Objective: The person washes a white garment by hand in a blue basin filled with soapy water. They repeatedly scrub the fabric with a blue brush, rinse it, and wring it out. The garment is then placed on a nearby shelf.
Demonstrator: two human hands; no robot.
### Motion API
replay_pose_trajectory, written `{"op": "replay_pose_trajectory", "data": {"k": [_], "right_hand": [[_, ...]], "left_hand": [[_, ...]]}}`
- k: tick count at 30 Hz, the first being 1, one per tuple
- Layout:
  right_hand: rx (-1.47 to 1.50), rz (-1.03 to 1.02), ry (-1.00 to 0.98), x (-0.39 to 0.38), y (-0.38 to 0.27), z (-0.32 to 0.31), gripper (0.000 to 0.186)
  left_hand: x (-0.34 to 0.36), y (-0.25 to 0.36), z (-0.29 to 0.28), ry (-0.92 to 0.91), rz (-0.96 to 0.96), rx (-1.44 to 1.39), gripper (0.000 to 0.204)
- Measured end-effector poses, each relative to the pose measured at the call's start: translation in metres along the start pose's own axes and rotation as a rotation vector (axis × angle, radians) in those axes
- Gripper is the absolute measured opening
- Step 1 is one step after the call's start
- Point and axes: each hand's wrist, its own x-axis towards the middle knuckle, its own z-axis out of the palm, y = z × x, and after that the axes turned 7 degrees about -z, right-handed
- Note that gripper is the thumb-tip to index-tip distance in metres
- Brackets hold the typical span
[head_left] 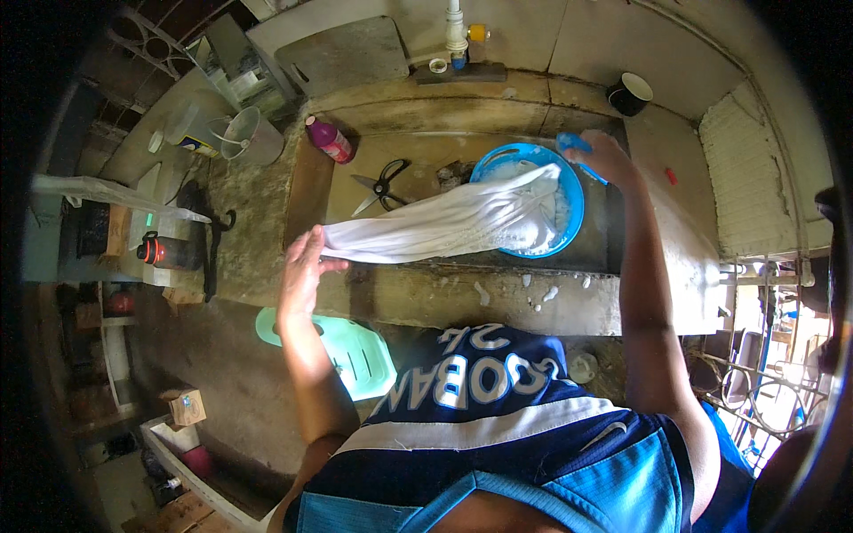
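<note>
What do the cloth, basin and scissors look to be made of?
Cloth: thin fabric, matte white, gathering in soft folds. Basin: likely plastic, smooth and evenly bright blue. Scissors: blades probably metal, from their pale grey sheen; dark handles perhaps plastic, too small to be sure.

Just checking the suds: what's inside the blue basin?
The blue basin holds suds and part of a white cloth, stretched over the rim to the left hand. Suds and cloth cover its bottom; anything beneath is hidden.

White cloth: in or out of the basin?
Partly in: the cloth runs from inside the basin out to the left hand.
</note>
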Motion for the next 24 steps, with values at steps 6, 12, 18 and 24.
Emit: {"op": "replay_pose_trajectory", "data": {"k": [6,12,18,24], "right_hand": [[0.391,-0.058,0.114,-0.007,-0.165,0.087,0.045],[-0.079,-0.241,-0.045,0.002,-0.099,0.164,0.056],[0.089,-0.253,0.089,0.013,-0.166,0.122,0.053],[-0.176,-0.154,0.077,0.022,-0.12,0.135,0.051]], "left_hand": [[0.023,-0.03,0.03,-0.076,0.096,-0.48,0.044],[0.023,-0.023,0.038,-0.034,0.062,-0.565,0.04],[0.025,-0.023,0.063,-0.031,0.084,-0.503,0.041],[0.01,0.04,0.089,-0.144,0.174,-0.387,0.036]]}}
